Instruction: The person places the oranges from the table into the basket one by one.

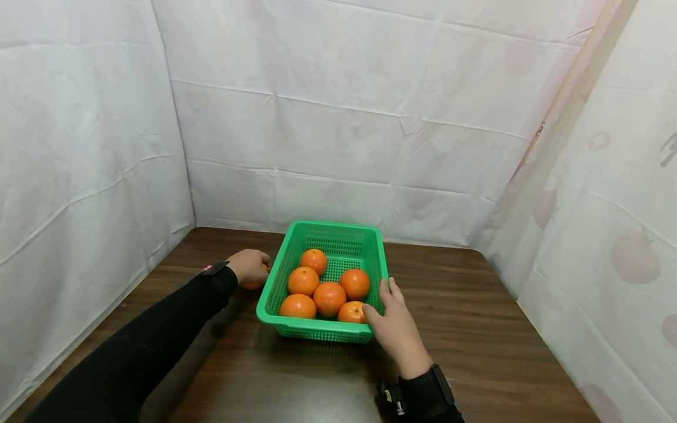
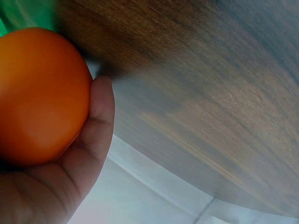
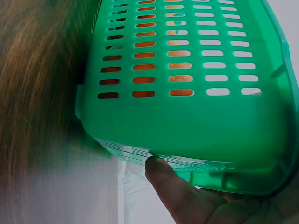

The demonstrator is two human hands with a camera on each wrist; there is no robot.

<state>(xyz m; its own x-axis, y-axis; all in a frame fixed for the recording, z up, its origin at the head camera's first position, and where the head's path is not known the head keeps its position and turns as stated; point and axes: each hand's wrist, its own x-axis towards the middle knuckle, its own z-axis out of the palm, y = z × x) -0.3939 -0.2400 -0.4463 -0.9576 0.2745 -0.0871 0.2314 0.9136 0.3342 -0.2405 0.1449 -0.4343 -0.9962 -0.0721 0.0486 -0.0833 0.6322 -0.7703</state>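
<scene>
A green plastic basket [image 1: 317, 331] stands on the table with several oranges [image 1: 329, 298] inside, mostly towards its near side. My left hand [image 1: 247, 265] is just outside the basket's left wall, low over the table, and holds one more orange [image 2: 42, 98] with its fingers curled round it. At the basket's near right corner, my right hand [image 1: 398, 329] grips the rim, the thumb over the inner side and the other fingers along the outside. In the right wrist view a fingertip [image 3: 159, 168] touches the slotted wall below the rim.
The dark wood-grain table [image 1: 449, 329] extends to both sides of the basket and in front of it. White cloth [image 1: 338, 135] hangs behind the table and along its left and right sides. Behind the basket, its far end is close to the cloth.
</scene>
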